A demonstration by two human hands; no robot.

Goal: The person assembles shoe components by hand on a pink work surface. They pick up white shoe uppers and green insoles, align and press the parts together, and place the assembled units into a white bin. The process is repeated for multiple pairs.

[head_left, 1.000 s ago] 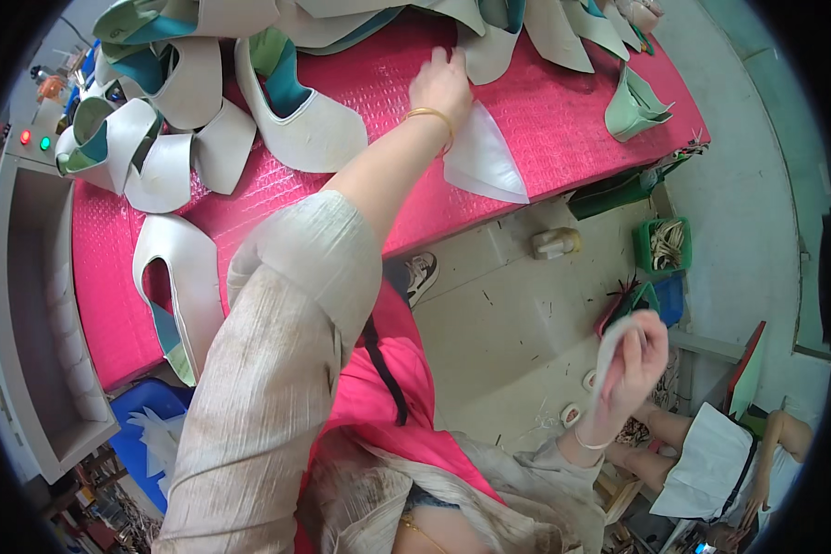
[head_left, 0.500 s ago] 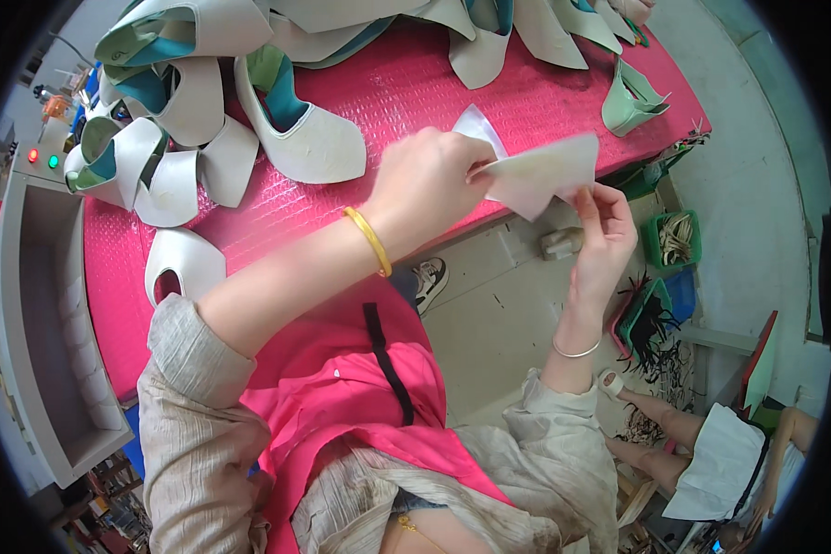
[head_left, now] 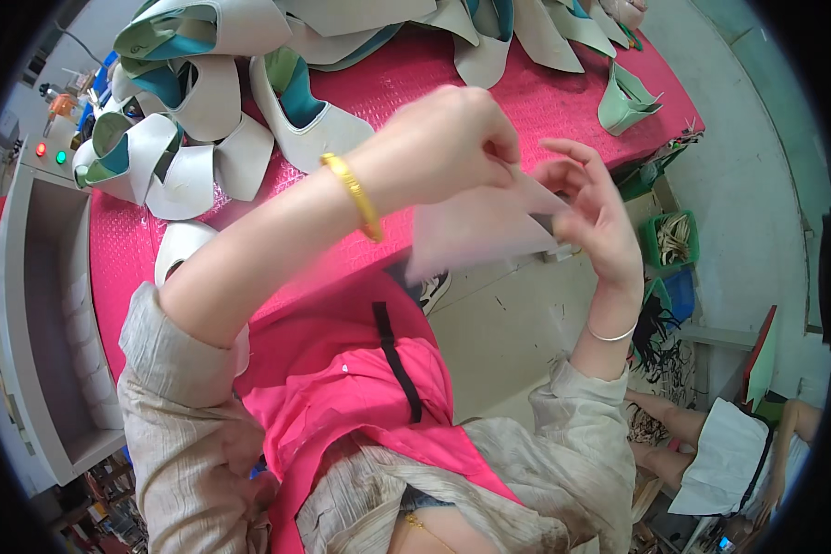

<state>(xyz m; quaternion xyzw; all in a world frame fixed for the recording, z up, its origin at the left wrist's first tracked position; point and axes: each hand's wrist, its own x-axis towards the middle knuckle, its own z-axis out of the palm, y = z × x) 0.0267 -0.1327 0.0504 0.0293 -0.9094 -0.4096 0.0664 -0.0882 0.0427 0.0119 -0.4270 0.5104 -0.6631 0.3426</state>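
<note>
My left hand [head_left: 457, 138], with a yellow bangle on its wrist, is raised over the front edge of the pink-covered table [head_left: 535, 111]. Its fingers pinch the top corner of a thin, pale, translucent sheet piece [head_left: 475, 231], which hangs down and is smeared by motion. Just right of the piece is my right hand [head_left: 605, 222], its fingers curved and spread apart. The thumb lies close to the piece's right edge; whether it touches I cannot tell.
White shoe uppers [head_left: 328, 134] with green and blue linings pile along the table's left and far side. A pale green upper [head_left: 628, 102] stands at the right. A grey bin [head_left: 60, 240] flanks the table. Beyond are a green basket [head_left: 669, 238] and a seated person [head_left: 725, 452].
The pale piece has swung left and down, hanging from my left hand. My right hand has loosened from a pinch on it and spread its fingers.
</note>
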